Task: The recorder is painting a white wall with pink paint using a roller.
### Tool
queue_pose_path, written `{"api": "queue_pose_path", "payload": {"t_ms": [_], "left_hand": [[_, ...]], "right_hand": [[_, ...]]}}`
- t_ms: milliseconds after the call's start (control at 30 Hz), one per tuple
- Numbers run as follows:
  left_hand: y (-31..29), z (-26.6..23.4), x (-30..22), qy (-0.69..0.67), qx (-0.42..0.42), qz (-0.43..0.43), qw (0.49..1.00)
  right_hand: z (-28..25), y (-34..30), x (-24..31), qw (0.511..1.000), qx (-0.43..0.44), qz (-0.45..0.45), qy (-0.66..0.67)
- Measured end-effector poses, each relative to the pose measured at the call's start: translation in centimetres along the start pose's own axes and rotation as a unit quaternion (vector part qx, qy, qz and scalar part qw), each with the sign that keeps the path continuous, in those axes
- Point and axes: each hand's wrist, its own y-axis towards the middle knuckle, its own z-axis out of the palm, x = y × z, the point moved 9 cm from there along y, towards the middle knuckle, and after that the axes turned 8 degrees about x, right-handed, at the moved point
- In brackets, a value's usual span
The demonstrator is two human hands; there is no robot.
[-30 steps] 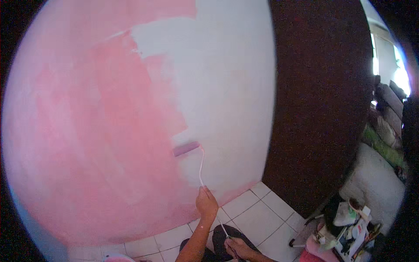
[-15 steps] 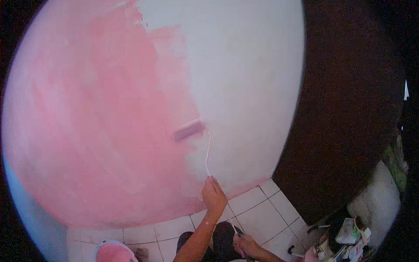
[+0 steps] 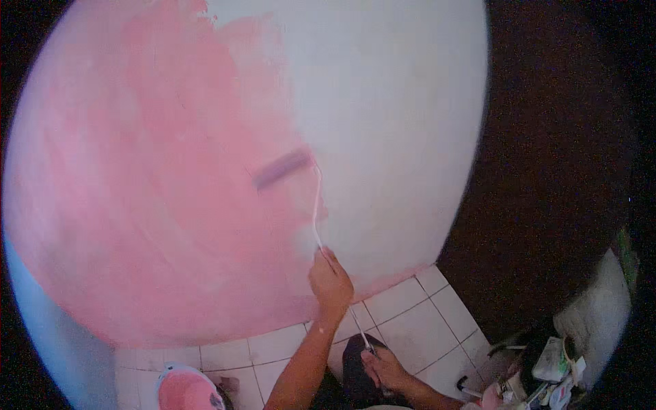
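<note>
Both hands clamped on a roller frame, roller cover up on the pink wall

Head view: your paint roller (image 3: pixel 283 169) is slanted over the pink-painted part of the wall (image 3: pixel 171 178), right end near the ragged border with the white part (image 3: pixel 383 137). Cover is motion-blurred, so its contact line with the wall can't be made out. The white wire frame (image 3: pixel 317 205) bends down from that right end.

Your left hand (image 3: pixel 331 279) is closed round the frame's shaft, fingers clamped; the stretch inside the fist is hidden. Cover sits above and left of those fingers, well apart from them. Shaft shows again below the fist, running down to your right hand (image 3: pixel 384 369), fingers curled tight at its lower end; they hide most of the grip, exact finger placement unclear.

Both your forearms are cut by the lower edge. So is the tub (image 3: pixel 166 370) of pink paint (image 3: pixel 183 393), on the white floor tiles (image 3: pixel 403 304). Something dark just beside it: can't tell what. Your dark-clothed knee (image 3: pixel 357 365) is partly covered by the right hand. Clutter (image 3: pixel 547 383) at lower right is dim and overlapping; dark brown panel (image 3: pixel 540 171) is grainy.
</note>
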Motion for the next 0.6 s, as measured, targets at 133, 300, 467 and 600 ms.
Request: {"api": "queue_pose_path", "payload": {"t_ms": [133,300,467,600], "left_hand": [[-1.7,0.9,1.9,-0.012,0.046,-0.054,0.997],[-6.4,3.0,4.4,0.057,0.072,-0.073,0.993],[-2.1,1.3,2.7,0.044,0.053,-0.068,0.995],[-1.5,0.2,2.4,0.000,0.042,-0.073,0.996]], "right_hand": [[0.9,-0.2,-2.0,0.999,0.034,0.003,0.004],[2.1,-2.3,-5.0,0.966,-0.001,-0.052,0.252],[2.3,-1.0,-1.7,1.000,0.017,-0.023,0.010],[3.3,-1.3,0.2,0.992,0.074,-0.067,0.073]]}}
